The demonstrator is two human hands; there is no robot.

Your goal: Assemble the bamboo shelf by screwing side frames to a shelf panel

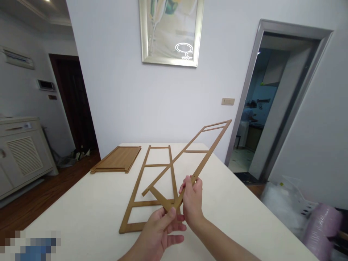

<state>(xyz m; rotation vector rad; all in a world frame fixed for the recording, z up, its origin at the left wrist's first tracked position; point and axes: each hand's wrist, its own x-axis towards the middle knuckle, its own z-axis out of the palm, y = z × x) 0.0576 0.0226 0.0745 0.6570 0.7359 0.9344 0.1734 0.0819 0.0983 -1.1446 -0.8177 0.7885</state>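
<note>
Pale walls are surrounding a white table, with a framed picture hanging above it and another person standing beyond the door frame at the right. Both of the wearer's hands are working at the near end of a raised wooden frame. The left hand is pinching its lower corner, the thumb pressing on top while the other fingers are spreading out loosely beneath and past it. The right hand is closing around the long right-hand rail just above that corner, its fingers curling over the wood. From there the raised wooden frame is slanting up and away to the right, its far end reaching well beyond the fingertips. Below it, a second frame is lying flat, partly crossed by it in view, and stacked wooden panels are resting farther left.
</note>
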